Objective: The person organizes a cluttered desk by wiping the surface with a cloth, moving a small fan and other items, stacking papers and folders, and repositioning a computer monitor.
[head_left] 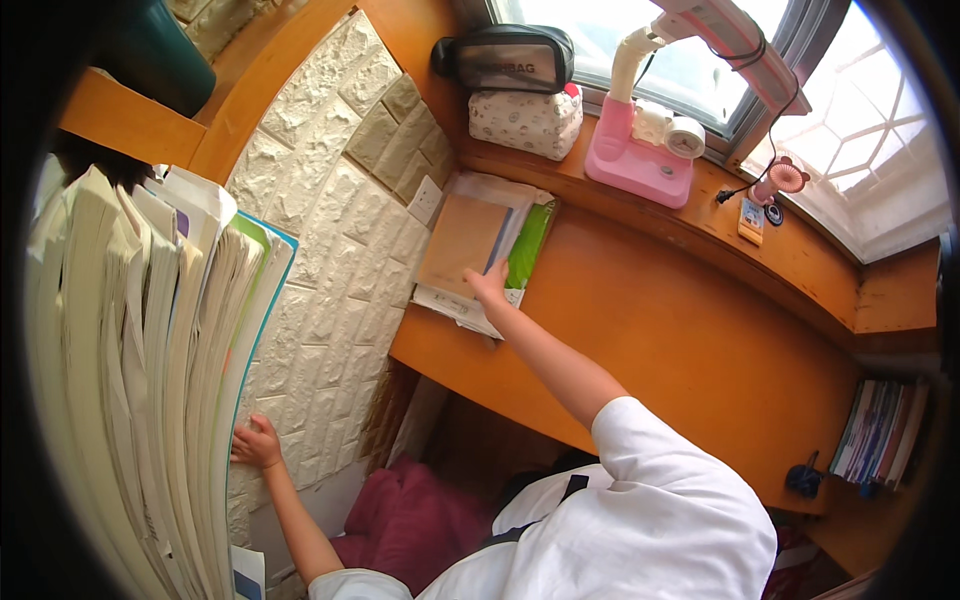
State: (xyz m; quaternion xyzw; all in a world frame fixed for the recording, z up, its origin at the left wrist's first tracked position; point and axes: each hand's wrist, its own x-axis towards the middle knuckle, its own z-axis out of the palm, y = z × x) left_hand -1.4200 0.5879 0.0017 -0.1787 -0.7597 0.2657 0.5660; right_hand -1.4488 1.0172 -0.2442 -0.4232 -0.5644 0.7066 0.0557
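Note:
My right hand (488, 284) reaches over a stack of papers and books at the desk's far left, fingers apart and lying on top of it. Uppermost in that stack are a brown kraft-covered notebook (463, 243) and, beside it, a bright green book (531, 243). Clear plastic and white sheets show around them. Down at the left, my left hand (258, 442) has its fingers stretched out against the outer side of a tall row of upright books (180, 380). The outermost one has a blue cover edge. Part of the left fingertips is hidden by the row.
The wooden desk (660, 330) stretches to the right. Along the window ledge are a patterned pouch (525, 122) with a black clear-fronted bag (515, 62) on it, a pink lamp (640, 165) and a small pink fan (785, 177). More books (880, 430) stand at the right.

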